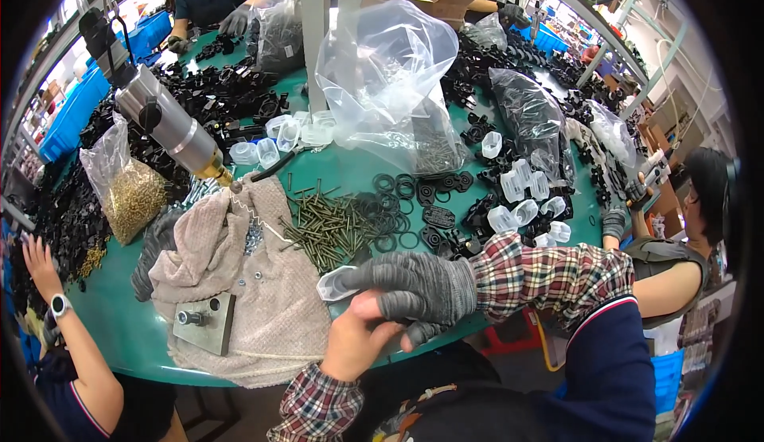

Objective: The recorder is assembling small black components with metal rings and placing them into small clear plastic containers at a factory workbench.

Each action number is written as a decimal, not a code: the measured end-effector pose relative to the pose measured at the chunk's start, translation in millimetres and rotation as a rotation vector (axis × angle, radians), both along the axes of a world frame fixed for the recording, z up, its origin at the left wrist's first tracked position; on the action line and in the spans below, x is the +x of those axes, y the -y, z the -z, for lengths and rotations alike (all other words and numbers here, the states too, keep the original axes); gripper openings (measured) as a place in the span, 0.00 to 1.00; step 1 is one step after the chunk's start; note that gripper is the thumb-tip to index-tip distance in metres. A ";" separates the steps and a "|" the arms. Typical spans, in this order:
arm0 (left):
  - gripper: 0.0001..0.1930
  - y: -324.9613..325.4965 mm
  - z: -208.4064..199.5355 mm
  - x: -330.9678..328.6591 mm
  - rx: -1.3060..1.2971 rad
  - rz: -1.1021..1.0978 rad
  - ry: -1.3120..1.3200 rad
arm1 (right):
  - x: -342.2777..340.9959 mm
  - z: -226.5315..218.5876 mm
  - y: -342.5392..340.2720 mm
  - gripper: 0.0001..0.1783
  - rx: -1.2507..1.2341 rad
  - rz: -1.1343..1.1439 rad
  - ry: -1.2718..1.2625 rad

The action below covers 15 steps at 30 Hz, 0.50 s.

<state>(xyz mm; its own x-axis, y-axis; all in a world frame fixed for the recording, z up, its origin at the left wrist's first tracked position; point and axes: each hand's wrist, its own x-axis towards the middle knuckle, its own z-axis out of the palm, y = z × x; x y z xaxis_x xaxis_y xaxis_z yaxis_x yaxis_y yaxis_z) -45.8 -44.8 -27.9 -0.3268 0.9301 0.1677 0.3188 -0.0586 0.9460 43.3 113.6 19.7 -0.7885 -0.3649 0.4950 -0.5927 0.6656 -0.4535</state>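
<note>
My right hand (426,292), in a grey knit glove with bare fingertips showing, reaches in from the right. Its curled fingers are on a clear plastic cup (334,284) at the cloth's right edge. My bare left hand (356,340) meets it from below, thumb and fingers closed together; whatever lies between them is hidden. Just beyond the hands is a heap of brass-coloured screws (328,231), with black rubber rings (387,207) to its right. A metal block with a bolt (204,321) rests on the beige cloth (267,291) to the left.
A power screwdriver (171,124) hangs at the left, tip low over the cloth. Clear plastic cups (517,183) stand right of the rings. A large clear bag (390,68), a bag of brass parts (134,199) and black part heaps surround the work. Other people (676,251) work around the green table (119,315).
</note>
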 end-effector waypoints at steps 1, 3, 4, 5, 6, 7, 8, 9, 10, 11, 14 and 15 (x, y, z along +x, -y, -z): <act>0.17 -1.3 0.9 -0.4 0.037 0.032 -0.013 | 0.6 2.4 -1.7 0.36 0.002 -0.053 0.012; 0.16 -0.5 -3.5 1.7 -0.007 0.021 0.112 | 1.2 6.6 -0.3 0.35 0.034 -0.077 -0.040; 0.15 0.5 -7.3 3.2 -0.053 0.008 0.233 | 1.5 8.9 1.2 0.34 0.065 -0.101 -0.096; 0.14 0.9 -8.9 4.1 -0.099 -0.005 0.355 | 1.5 10.1 2.2 0.33 0.095 -0.126 -0.153; 0.14 0.8 -6.0 3.5 -0.100 -0.005 0.355 | 0.2 10.2 2.4 0.33 0.094 -0.126 -0.152; 0.14 0.1 -0.5 2.2 -0.087 0.016 0.363 | -1.6 9.5 2.2 0.32 0.094 -0.143 -0.151; 0.14 -0.8 3.6 0.8 -0.074 0.037 0.371 | -3.2 8.7 1.9 0.31 0.095 -0.160 -0.151; 0.14 -0.9 6.7 0.3 -0.061 0.058 0.379 | -3.8 8.6 1.7 0.30 0.095 -0.177 -0.150; 0.14 -0.1 7.3 0.6 -0.062 0.058 0.378 | -2.7 10.0 2.0 0.30 0.095 -0.177 -0.150; 0.13 0.1 5.6 0.0 -0.023 0.052 0.243 | -1.0 12.2 2.5 0.29 0.084 -0.175 -0.152; 0.12 -0.7 3.2 -2.5 0.056 0.039 -0.031 | -0.3 17.5 2.3 0.28 0.063 -0.170 -0.159; 0.12 -0.7 3.1 -4.9 0.087 0.069 -0.082 | -2.7 19.4 1.8 0.28 0.079 -0.192 -0.173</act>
